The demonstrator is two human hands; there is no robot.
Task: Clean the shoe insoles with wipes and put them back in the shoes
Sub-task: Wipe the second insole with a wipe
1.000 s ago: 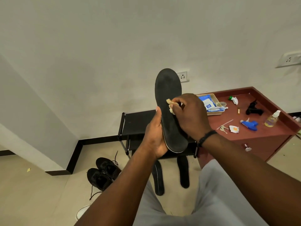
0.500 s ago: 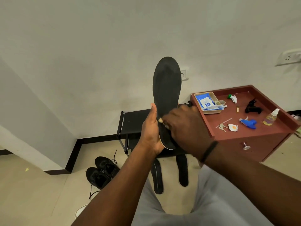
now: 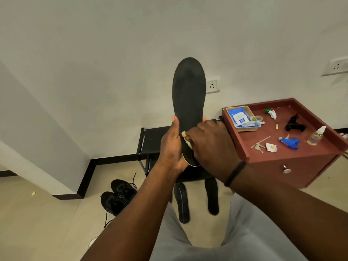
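Note:
My left hand (image 3: 172, 146) grips the lower part of a black insole (image 3: 188, 97) that stands upright in front of me. My right hand (image 3: 211, 144) pinches a crumpled white wipe (image 3: 186, 139) and presses it on the insole near its heel end. Two more black insoles (image 3: 181, 202) lean against the low black shoe rack (image 3: 150, 142) below. A pair of black shoes (image 3: 117, 196) lies on the floor to the left. A blue pack of wipes (image 3: 239, 115) sits in a tray on the red cabinet.
The red cabinet (image 3: 293, 161) at right carries a tray (image 3: 249, 110), keys (image 3: 259, 146), a blue sprayer (image 3: 289, 143), a small spray bottle (image 3: 316, 135) and a black tool (image 3: 293, 125). My grey-trousered legs fill the bottom. A white wall is close ahead.
My right hand has slid the wipe down the insole from its middle to near the heel end. The insole stands a little higher and more upright.

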